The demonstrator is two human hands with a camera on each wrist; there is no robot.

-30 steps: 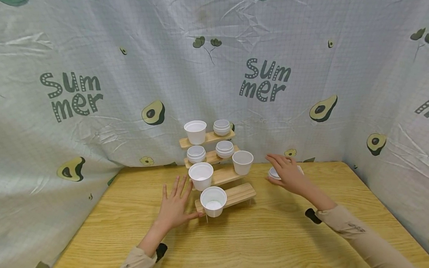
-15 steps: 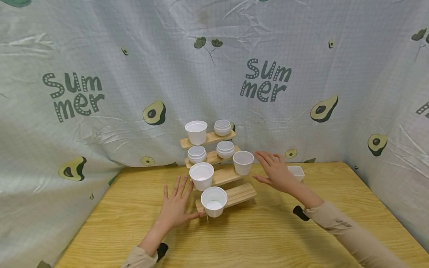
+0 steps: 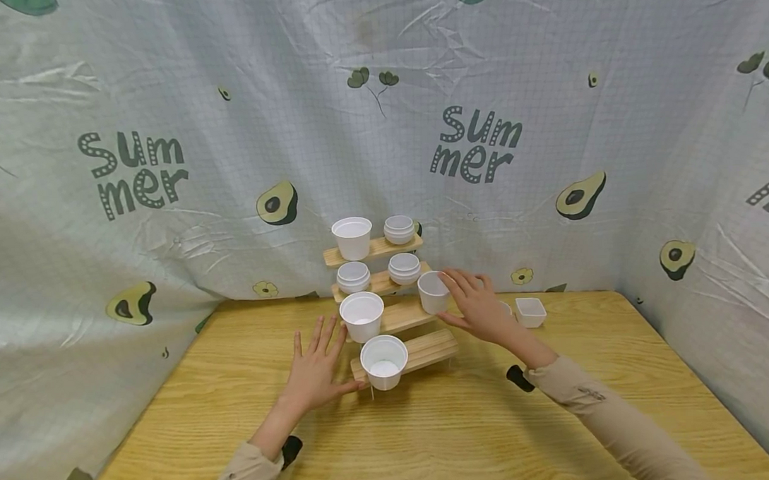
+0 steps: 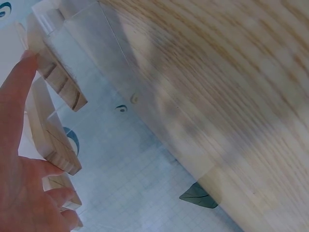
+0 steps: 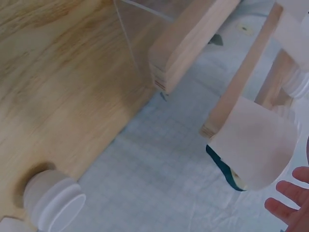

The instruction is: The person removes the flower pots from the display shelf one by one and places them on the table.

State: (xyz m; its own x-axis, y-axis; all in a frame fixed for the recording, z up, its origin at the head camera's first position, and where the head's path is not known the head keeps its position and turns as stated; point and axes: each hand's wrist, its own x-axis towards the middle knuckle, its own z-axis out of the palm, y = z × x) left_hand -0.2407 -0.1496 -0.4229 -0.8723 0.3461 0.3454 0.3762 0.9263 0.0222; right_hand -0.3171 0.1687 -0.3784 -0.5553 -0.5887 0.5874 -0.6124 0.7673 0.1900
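Note:
A tiered wooden stand point(image 3: 429, 346) with clear side panels carries several white plastic pots. My left hand point(image 3: 314, 373) rests against its left side with fingers spread; in the left wrist view the fingertips point(image 4: 57, 194) touch the ends of the wooden planks point(image 4: 53, 140). On the right end of the second plank from the bottom stands a tapered white pot point(image 3: 432, 293). My right hand point(image 3: 479, 309) reaches to this pot's right side, fingers extended and thumb low. Seen from the right wrist, the fingertips point(image 5: 279, 209) are right beside the pot point(image 5: 258, 145).
Wider white pots point(image 3: 384, 360) line the stand's left side, with small ribbed pots point(image 3: 403, 267) on the upper tiers. A square white pot point(image 3: 530, 312) and a ribbed round pot point(image 5: 53, 200) stand on the table right of the stand. A printed curtain point(image 3: 486, 229) hangs behind.
My right hand has left the ribbed round pot on the table and moved left to the tapered pot on the stand. The left hand has stayed at the stand's left side.

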